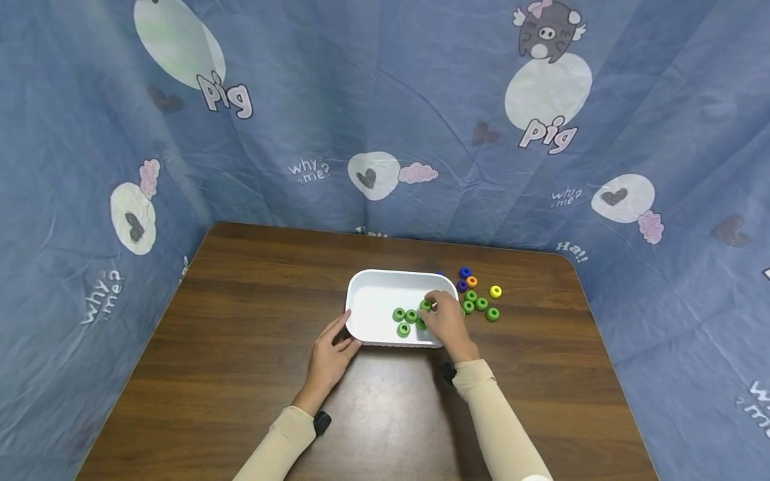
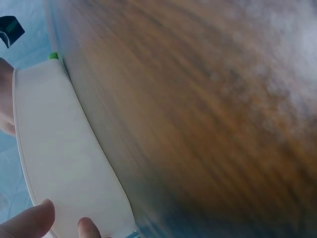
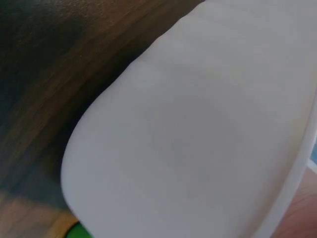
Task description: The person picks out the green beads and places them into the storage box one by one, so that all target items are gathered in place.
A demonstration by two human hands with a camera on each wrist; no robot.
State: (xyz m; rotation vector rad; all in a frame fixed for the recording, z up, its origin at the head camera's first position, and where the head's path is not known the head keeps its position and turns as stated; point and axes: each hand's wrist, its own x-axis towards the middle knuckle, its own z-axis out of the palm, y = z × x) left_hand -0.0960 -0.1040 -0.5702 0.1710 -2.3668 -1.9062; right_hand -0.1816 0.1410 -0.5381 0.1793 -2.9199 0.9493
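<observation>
A white plastic tray [image 1: 375, 294] with rounded corners lies on the table, several green rings [image 1: 404, 329] on its floor. At its front left corner my left hand [image 1: 327, 357] holds it, thumb and fingers spread on either side of the corner. In the left wrist view, two fingertips [image 2: 42, 215] lie against the tray's outer wall [image 2: 64, 144]. My right hand [image 1: 448, 321] reaches over the right end of the tray and pinches a green ring [image 1: 426, 305] between thumb and fingers. The right wrist view mostly shows the tray's outside wall [image 3: 173, 124], which hides the fingers.
Right of the tray lie more green rings [image 1: 482, 304], a yellow ring [image 1: 496, 292], an orange ring [image 1: 472, 282] and blue rings [image 1: 465, 272]. The brown wooden table [image 1: 240, 300] backs onto a blue printed curtain [image 1: 373, 100], which also hangs along both sides.
</observation>
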